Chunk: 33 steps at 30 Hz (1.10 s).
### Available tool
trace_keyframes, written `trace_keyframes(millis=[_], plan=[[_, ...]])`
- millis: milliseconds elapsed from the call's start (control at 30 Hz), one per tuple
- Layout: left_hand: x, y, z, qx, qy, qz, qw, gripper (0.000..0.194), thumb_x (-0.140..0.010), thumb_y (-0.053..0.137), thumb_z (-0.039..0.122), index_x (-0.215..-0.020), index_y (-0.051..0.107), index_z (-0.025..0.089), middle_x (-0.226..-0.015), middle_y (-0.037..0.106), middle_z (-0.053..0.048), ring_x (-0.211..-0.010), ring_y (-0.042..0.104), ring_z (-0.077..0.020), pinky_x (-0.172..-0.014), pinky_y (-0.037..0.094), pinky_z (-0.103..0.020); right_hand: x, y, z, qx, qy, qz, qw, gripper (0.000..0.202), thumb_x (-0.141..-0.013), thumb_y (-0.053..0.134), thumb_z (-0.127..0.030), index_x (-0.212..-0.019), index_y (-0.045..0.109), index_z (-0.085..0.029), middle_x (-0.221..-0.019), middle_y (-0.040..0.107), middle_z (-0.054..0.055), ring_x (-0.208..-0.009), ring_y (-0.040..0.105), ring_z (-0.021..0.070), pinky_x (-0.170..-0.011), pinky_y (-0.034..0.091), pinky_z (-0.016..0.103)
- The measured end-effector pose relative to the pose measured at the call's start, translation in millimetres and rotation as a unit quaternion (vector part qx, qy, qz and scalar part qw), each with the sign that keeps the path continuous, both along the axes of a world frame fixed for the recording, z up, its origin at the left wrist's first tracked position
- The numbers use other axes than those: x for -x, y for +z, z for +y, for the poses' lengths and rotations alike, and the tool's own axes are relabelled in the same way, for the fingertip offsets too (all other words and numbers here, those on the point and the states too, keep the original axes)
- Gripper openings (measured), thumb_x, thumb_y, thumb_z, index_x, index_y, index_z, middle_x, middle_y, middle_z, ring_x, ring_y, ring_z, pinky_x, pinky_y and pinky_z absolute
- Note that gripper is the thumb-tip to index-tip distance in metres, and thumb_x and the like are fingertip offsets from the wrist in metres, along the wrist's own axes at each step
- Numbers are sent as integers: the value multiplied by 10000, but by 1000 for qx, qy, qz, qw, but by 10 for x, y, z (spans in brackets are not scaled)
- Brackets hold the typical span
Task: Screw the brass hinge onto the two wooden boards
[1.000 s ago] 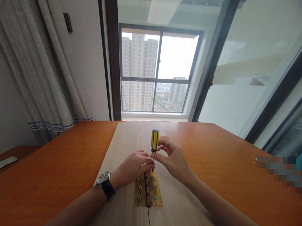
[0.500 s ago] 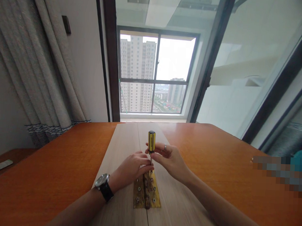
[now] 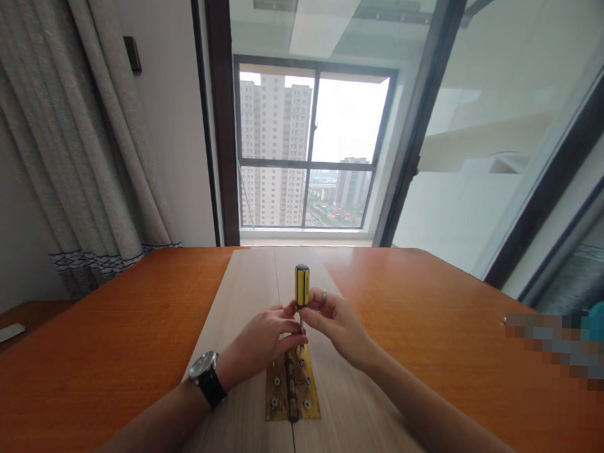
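A screwdriver point(image 3: 302, 286) with a yellow and black handle stands nearly upright over the far end of a brass hinge point(image 3: 311, 394). My right hand point(image 3: 345, 328), wearing a ring, is closed with thumb and fingers around the lower part of that handle. Low on the metal shaft, my left hand point(image 3: 262, 338) pinches with thumb and forefinger; whether a screw is also between them is hidden. Several cross-head screws point(image 3: 276, 381) sit in the hinge's two leaves. Beneath the hinge, two pale wood boards point(image 3: 239, 284) lie side by side, its knuckle along their seam.
An orange-brown wooden table point(image 3: 428, 305) carries the boards. Beyond its far edge is a window point(image 3: 313, 147) in a dark frame. A grey curtain point(image 3: 86, 123) hangs at the left, and a blurred patch covers something at the right edge.
The screwdriver handle has turned, its printed face shifting to the right side. My right fingers have moved slightly left around it. My left hand stays by the shaft.
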<state>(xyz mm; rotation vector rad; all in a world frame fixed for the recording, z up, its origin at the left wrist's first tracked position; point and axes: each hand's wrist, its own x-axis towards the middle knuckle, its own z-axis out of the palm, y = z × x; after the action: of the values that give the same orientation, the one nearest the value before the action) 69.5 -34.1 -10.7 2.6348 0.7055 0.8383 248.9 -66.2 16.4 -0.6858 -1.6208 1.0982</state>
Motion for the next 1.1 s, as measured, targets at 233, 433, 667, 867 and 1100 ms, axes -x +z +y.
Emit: trace_keyframes(millis=[233,433,667,867,1100], plan=[[-5,-8,15,-3,-8,-3,1000,260,-964,580,329,-809,720,174,-985,720,-62,-1010,625,-214,-912,489,-310,34,-47,0,-14,-42,-5,999,239,-854,697,-405,-956,661,-192,-899,722,41,-894,666,195,-850,503,349],[-9,-25,41,16,-25,2,1000,261,-978,558,326,-818,698,174,-1016,717,-54,-1007,622,-201,-912,479,-295,47,-135,75,0,-108,14,994,255,-763,789,-362,-864,611,-209,-846,689,1,-824,654,171,-790,502,322],[-8,-11,35,17,-24,12,1000,328,-984,548,342,-734,660,163,-879,699,-47,-935,618,-188,-867,467,-279,-30,-14,46,1,-18,-18,1000,180,-847,703,-373,-851,666,-197,-887,733,40,-907,673,201,-887,497,368],[-3,-16,41,14,-17,19,1000,273,-969,577,316,-767,684,165,-903,704,-49,-952,624,-193,-875,469,-279,21,-52,34,-47,-93,-64,992,111,-880,625,-291,-927,673,-201,-947,718,44,-938,651,203,-895,472,369],[-3,7,32,14,-15,23,1000,327,-975,558,353,-725,659,168,-885,685,-46,-905,622,-185,-817,476,-267,56,-121,83,-27,-186,-32,982,180,-771,719,-299,-848,582,-211,-884,662,23,-867,633,201,-822,483,358]])
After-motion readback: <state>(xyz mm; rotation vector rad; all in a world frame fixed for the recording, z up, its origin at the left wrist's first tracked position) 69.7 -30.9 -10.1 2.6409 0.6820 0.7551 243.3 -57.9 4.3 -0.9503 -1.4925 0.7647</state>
